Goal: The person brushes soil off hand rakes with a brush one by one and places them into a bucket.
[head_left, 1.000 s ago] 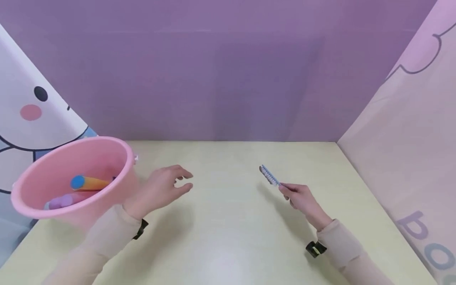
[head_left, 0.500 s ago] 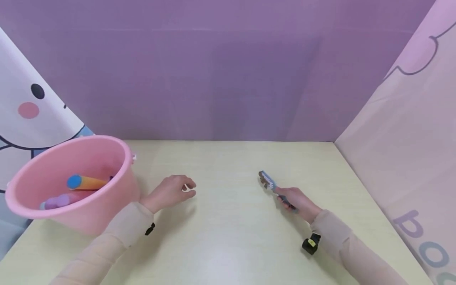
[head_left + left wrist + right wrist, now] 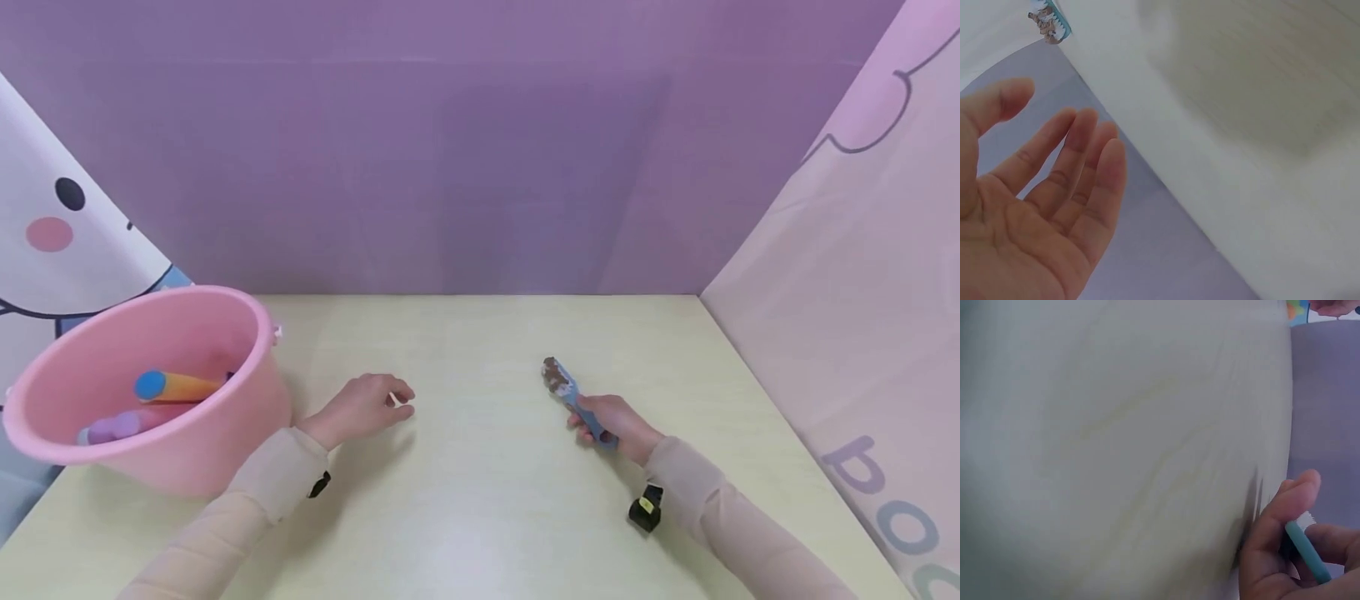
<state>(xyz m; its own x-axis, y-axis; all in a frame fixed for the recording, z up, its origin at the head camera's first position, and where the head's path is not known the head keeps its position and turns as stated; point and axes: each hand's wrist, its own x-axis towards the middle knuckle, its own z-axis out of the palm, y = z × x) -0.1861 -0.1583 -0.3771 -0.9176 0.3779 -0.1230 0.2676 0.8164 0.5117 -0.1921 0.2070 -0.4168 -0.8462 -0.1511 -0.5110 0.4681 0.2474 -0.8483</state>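
My right hand (image 3: 617, 423) grips a blue brush (image 3: 567, 392) by its handle, over the right half of the table. White bristles and brown, clumpy matter cover the brush head, which points away to the left. The right wrist view has only a blue-green handle edge (image 3: 1307, 551) between the thumb and fingers. Holding nothing, my left hand (image 3: 362, 408) hovers beside the bucket with loosely bent fingers. In the left wrist view its palm (image 3: 1022, 250) faces the camera, and the brush head (image 3: 1050, 24) shows at the top.
A pink bucket (image 3: 273, 392) stands at the left, close by my left forearm. Inside lie an orange tube with a blue end (image 3: 176, 387) and a purple-pink item (image 3: 123, 426). A purple wall (image 3: 480, 167) backs the pale table (image 3: 465, 492); a printed panel (image 3: 862, 292) borders the right.
My right hand has turned the brush, so its brown-covered bristle side faces up more. My left hand has lowered slightly, coming nearer the table. The head view has shifted a little to the right.
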